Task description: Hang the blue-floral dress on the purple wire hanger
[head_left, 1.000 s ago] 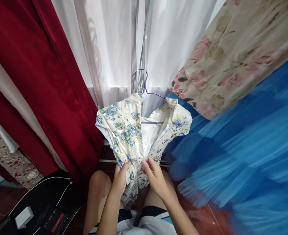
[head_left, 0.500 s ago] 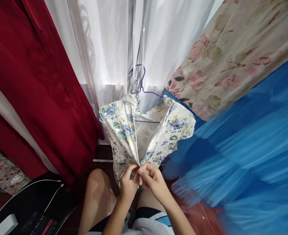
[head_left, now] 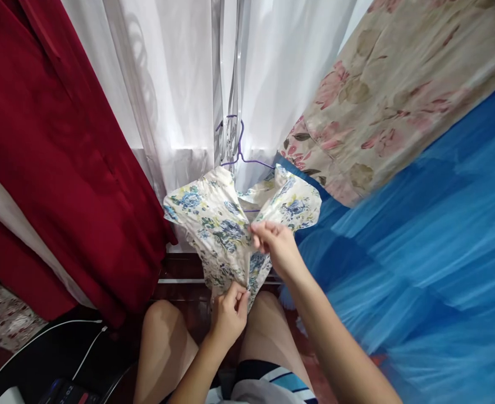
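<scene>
In front of the white curtain (head_left: 180, 84), low against the window, a small floral garment (head_left: 218, 224) hangs on a purple wire hanger (head_left: 243, 157); cream ground, blue flower print, short sleeves flared to either side. Person seated below it, bare knees in view, striped shorts at frame bottom. Left hand (head_left: 228, 314) down at the garment's lower front, fingers pinched on the cloth where the two front edges meet. Right hand (head_left: 275, 244) higher up, at chest level of the garment, fingers closed on the right front edge and drawing it toward the centre. Front opening appears brought together along the lower part, between the two hands; above the right hand, toward the neckline, the edges gape and the hanger's crossbar shows through. Whether there are buttons or snaps I cannot tell, too small and hidden under the fingers. Judgement: closing of the front looks partway along, lower stretch gathered, upper stretch to the collar left open; sleeves and collar not yet smoothed. Surroundings: dark red curtain (head_left: 62, 157) hanging at left, touching the garment's left sleeve or just beside it; a beige cloth with pink flowers (head_left: 399, 84) at upper right; a blue tulle skirt (head_left: 420, 252) filling the right side, close against the garment's right sleeve. Black item with a white cable (head_left: 83, 359) on the floor at lower left.
</scene>
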Demonstrator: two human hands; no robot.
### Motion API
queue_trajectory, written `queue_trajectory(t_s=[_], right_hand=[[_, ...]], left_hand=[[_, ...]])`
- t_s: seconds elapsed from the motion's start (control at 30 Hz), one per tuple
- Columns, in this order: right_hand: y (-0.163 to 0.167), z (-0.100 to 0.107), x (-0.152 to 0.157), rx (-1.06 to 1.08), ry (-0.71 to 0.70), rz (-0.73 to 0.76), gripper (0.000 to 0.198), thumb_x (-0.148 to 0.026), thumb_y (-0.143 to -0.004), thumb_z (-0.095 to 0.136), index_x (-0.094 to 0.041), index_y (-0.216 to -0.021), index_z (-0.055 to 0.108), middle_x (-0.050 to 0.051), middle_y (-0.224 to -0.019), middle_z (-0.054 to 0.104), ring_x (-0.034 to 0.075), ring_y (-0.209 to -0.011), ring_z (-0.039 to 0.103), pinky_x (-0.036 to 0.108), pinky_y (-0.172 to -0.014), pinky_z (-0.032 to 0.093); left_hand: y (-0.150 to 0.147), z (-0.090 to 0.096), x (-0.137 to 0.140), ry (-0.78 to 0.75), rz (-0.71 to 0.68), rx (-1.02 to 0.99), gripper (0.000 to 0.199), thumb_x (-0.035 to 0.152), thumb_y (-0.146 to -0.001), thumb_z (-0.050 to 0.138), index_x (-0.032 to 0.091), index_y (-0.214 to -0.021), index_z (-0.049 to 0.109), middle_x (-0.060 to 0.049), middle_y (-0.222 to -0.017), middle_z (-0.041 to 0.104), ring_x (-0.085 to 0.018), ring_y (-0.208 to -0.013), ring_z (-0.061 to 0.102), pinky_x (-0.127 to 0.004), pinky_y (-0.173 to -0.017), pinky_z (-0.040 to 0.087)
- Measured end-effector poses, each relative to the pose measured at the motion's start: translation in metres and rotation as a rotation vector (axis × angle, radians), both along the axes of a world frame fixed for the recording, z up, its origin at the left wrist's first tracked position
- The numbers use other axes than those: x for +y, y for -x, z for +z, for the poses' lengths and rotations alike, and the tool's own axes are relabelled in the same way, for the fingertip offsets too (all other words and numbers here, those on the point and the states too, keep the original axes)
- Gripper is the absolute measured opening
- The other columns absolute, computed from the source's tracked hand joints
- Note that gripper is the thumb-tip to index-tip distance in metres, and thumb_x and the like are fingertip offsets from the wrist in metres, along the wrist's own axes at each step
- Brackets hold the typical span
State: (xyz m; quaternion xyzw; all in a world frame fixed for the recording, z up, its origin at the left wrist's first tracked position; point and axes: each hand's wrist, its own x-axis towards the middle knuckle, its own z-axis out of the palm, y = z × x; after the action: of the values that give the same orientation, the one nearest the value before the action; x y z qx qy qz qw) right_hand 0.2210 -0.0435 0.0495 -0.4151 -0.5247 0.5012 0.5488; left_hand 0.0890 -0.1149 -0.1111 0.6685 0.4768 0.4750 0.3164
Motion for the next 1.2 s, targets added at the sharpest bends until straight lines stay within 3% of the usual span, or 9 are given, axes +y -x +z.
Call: queue_trajectory(t_s=[0.17, 0.33, 0.43, 0.57, 0.67, 0.73, 0.97, 1.1, 1.2], right_hand=[[0.012, 0.07, 0.057, 0.038, -0.221, -0.06, 0.028, -0.039, -0.077, 0.072, -0.015, -0.065, 0.066, 0.0, -0.052, 0.058, 0.006, -0.04, 0.039, 0.022, -0.039, 0.029], [0.016, 0.079, 0.056, 0.027, -0.23, 0.012, 0.02, -0.034, -0.079, 0.068, -0.016, -0.071, 0.065, -0.002, -0.052, 0.058, 0.007, -0.041, 0.042, 0.021, -0.04, 0.029], [0.014, 0.067, 0.044, 0.017, -0.227, 0.028, 0.022, -0.038, -0.081, 0.068, -0.018, -0.075, 0.064, -0.003, -0.051, 0.057, 0.007, -0.041, 0.042, 0.021, -0.041, 0.03], [0.012, 0.063, 0.034, -0.012, -0.238, 0.04, 0.026, -0.042, -0.081, 0.068, -0.018, -0.074, 0.061, -0.004, -0.049, 0.056, 0.008, -0.041, 0.042, 0.021, -0.042, 0.029], [0.009, 0.067, 0.033, -0.049, -0.264, 0.088, 0.03, -0.043, -0.08, 0.069, -0.018, -0.069, 0.058, -0.005, -0.048, 0.053, 0.007, -0.041, 0.04, 0.022, -0.043, 0.028], [0.007, 0.068, 0.037, -0.06, -0.277, 0.105, 0.032, -0.045, -0.08, 0.069, -0.019, -0.067, 0.056, -0.006, -0.046, 0.05, 0.007, -0.041, 0.038, 0.023, -0.043, 0.027], [0.007, 0.035, 0.058, -0.137, -0.243, -0.002, 0.027, -0.04, -0.077, 0.069, -0.02, -0.068, 0.054, -0.008, -0.043, 0.04, 0.007, -0.04, 0.031, 0.023, -0.043, 0.02], [-0.004, 0.004, 0.043, -0.141, -0.186, 0.052, 0.026, -0.039, -0.078, 0.068, -0.019, -0.066, 0.054, -0.008, -0.045, 0.038, 0.007, -0.041, 0.028, 0.023, -0.044, 0.018], [-0.013, -0.01, 0.026, -0.131, -0.16, 0.089, 0.026, -0.038, -0.08, 0.066, -0.019, -0.066, 0.054, -0.009, -0.045, 0.035, 0.007, -0.042, 0.026, 0.023, -0.044, 0.017]], left_hand=[[0.0, 0.001, -0.001, 0.004, -0.035, 0.144, 0.013, 0.027, -0.093, 0.052, 0.023, -0.083, 0.058, -0.001, -0.059, 0.054, -0.016, -0.051, 0.048, -0.028, -0.055, 0.027], [0.009, 0.018, 0.014, 0.018, -0.08, 0.093, 0.015, 0.031, -0.094, 0.053, 0.022, -0.085, 0.062, 0.0, -0.059, 0.054, -0.015, -0.052, 0.048, -0.026, -0.056, 0.031], [0.019, 0.062, 0.041, -0.036, -0.027, -0.044, 0.02, 0.036, -0.096, 0.052, 0.021, -0.102, 0.065, 0.001, -0.06, 0.055, -0.014, -0.054, 0.051, -0.024, -0.057, 0.036], [0.03, 0.156, 0.088, -0.364, 0.066, -0.121, 0.041, 0.036, -0.099, 0.047, 0.023, -0.138, 0.051, 0.002, -0.067, 0.057, -0.013, -0.06, 0.054, -0.023, -0.062, 0.042], [0.03, 0.207, 0.116, -0.532, 0.033, 0.064, 0.027, 0.036, -0.098, 0.05, 0.021, -0.113, 0.066, -0.001, -0.073, 0.063, -0.013, -0.066, 0.058, -0.024, -0.065, 0.043], [0.027, 0.222, 0.127, -0.595, 0.061, 0.165, 0.024, 0.035, -0.097, 0.053, 0.017, -0.093, 0.069, -0.002, -0.073, 0.064, -0.013, -0.065, 0.058, -0.023, -0.064, 0.042], [0.038, 0.229, 0.14, -0.715, 0.301, 0.042, 0.024, 0.035, -0.097, 0.054, 0.015, -0.087, 0.064, 0.0, -0.07, 0.062, -0.011, -0.064, 0.059, -0.021, -0.064, 0.043], [0.093, 0.221, 0.171, -0.687, 0.561, -0.119, 0.028, 0.037, -0.096, 0.052, 0.014, -0.083, 0.061, 0.001, -0.068, 0.058, -0.01, -0.064, 0.057, -0.019, -0.064, 0.043], [0.141, 0.192, 0.195, -0.546, 0.713, -0.247, 0.031, 0.037, -0.097, 0.046, 0.013, -0.082, 0.059, -0.001, -0.071, 0.058, -0.011, -0.066, 0.055, -0.02, -0.066, 0.044]])
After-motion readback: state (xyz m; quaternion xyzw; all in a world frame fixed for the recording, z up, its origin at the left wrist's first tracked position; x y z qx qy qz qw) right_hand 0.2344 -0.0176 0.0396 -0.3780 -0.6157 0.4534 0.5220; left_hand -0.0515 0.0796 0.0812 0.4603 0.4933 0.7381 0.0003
